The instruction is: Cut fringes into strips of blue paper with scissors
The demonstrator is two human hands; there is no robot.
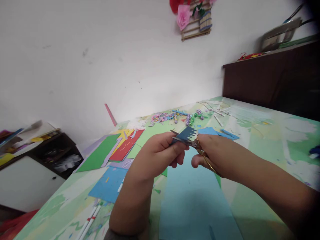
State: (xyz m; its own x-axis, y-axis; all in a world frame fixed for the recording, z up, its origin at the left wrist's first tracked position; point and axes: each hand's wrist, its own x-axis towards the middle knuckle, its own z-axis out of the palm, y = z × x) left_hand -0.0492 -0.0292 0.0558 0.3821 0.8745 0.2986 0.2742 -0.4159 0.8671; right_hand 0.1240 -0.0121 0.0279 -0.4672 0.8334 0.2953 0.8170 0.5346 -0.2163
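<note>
Scissors (193,144), gripped by the curled right hand (212,150), straddle fringed dark-blue paper (187,134) the left hand (166,151) pinches; a pale-blue sheet (195,200) lies at six o'clock.

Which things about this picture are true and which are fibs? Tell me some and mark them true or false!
1. The right hand holds gold-handled metal scissors. True.
2. The left hand is empty. False: it holds a dark blue, fringed paper piece.
3. A pale blue rectangular sheet lies below the hands. True.
4. No decoration hangs up high. False: a pink rose-shaped flower hangs on the white wall.
5. A green rectangular sheet lies left of a red rectangular sheet. True.
</note>
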